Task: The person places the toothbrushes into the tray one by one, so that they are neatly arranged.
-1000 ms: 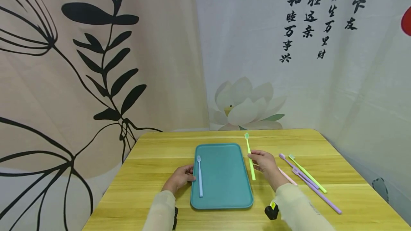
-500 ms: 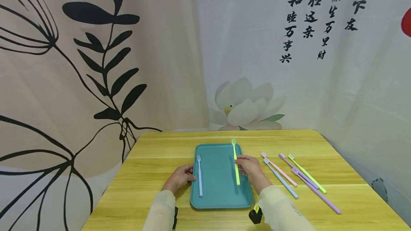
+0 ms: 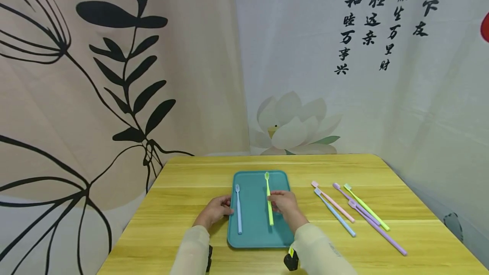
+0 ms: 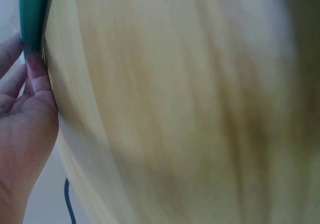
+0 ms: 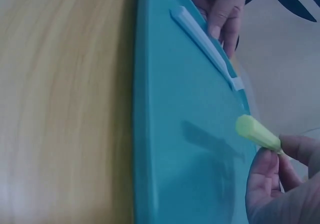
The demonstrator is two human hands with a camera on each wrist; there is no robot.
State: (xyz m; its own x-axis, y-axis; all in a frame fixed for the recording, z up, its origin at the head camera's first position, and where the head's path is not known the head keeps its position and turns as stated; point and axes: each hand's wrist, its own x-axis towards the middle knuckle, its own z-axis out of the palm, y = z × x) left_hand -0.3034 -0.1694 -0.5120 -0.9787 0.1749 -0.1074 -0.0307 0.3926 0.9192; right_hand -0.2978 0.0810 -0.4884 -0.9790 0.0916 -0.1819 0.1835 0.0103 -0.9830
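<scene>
My right hand [image 3: 285, 206] pinches a yellow-green toothbrush [image 3: 270, 213] between thumb and fingers, head pointing to the far side. It is held over the teal tray [image 3: 252, 241], and its shadow falls on the tray floor in the right wrist view, where the handle end [image 5: 252, 130] stands clear of the surface. A light blue toothbrush [image 3: 239, 211] lies lengthwise in the tray along its left side. At the tray's left edge my left hand [image 3: 214, 212] grips the rim, and the left wrist view has its fingertips [image 4: 36, 64] against the teal wall.
To the right of the tray lie several more toothbrushes on the wooden table [image 3: 183, 173]: a pink one [image 3: 336, 205], a blue one [image 3: 338, 215], a green one [image 3: 368, 208] and two purple ones, the longer-looking one [image 3: 382, 230] nearest. A patterned curtain [image 3: 206, 75] hangs behind.
My right hand has carried the yellow-green toothbrush leftward, from beside the tray's right edge to over its middle right. The pink and blue toothbrushes came into fuller view. My left hand stays put.
</scene>
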